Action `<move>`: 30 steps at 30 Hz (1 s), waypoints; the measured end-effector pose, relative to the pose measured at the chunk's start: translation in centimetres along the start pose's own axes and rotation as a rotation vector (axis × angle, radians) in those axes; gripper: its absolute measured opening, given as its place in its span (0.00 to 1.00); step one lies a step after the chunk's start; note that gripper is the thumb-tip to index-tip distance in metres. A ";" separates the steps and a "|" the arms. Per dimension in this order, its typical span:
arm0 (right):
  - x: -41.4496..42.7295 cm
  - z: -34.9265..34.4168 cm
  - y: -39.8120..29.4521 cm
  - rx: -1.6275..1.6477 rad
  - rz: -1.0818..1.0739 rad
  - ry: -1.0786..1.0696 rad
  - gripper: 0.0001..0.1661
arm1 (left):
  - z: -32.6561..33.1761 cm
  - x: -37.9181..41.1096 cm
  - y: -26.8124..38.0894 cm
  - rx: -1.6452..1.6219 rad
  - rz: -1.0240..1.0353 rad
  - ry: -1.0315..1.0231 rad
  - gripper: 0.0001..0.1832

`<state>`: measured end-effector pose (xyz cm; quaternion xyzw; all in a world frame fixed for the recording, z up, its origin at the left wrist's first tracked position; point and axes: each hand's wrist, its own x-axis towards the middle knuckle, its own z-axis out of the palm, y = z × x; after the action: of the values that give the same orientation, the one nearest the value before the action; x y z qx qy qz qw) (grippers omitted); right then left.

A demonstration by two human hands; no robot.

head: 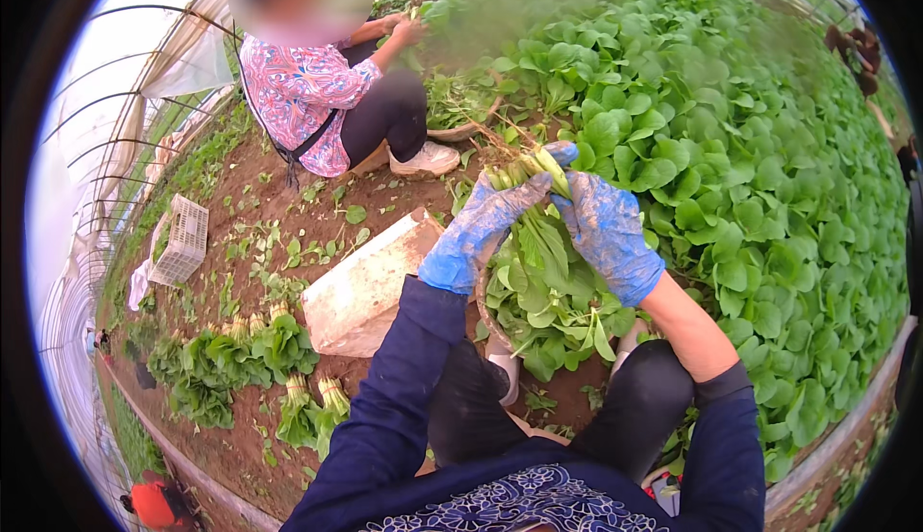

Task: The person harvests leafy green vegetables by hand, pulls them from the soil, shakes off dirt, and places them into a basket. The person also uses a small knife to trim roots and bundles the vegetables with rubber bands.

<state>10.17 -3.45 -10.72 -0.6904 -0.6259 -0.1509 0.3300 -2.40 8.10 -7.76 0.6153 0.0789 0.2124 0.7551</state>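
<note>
My left hand (482,228), in a soiled blue glove, is closed around a bunch of leafy greens (539,244). The pale stems and roots point away from me, and the leaves hang down towards my lap. My right hand (611,233), gloved the same way, grips stems at the right side of that bunch, with its fingertips partly hidden behind them. Below both hands, between my knees, sits a round basket (483,308) heaped with loose greens (555,323).
A dirty white foam box (368,290) lies left of the basket. Tied bundles of greens (231,352) rest on the soil beyond it, near a white plastic crate (184,240). A co-worker (310,99) crouches ahead, holding greens. Dense leafy crop (735,193) fills the right side.
</note>
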 end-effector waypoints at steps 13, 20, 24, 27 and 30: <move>-2.5 -0.9 4.5 0.669 0.116 -0.497 0.32 | 1.1 -0.8 -0.8 0.011 -0.093 0.137 0.15; -28.1 1.2 23.4 0.187 0.683 -0.932 0.16 | -1.6 0.5 -0.5 -0.103 -0.024 -0.077 0.13; -35.4 5.4 19.9 -0.284 0.654 -1.267 0.14 | -0.2 0.3 -0.8 0.003 -0.062 0.002 0.13; -40.5 10.3 18.2 -0.480 0.682 -1.360 0.15 | 1.1 1.3 -1.1 0.111 -0.072 -0.003 0.14; -42.1 12.4 16.8 -0.787 0.498 -1.330 0.15 | 2.0 1.7 -2.0 0.231 -0.102 0.086 0.15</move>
<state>16.63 -27.60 -50.47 -0.8201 -0.4203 0.1597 -0.3540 0.33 6.72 -8.94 0.6837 0.1663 0.1893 0.6849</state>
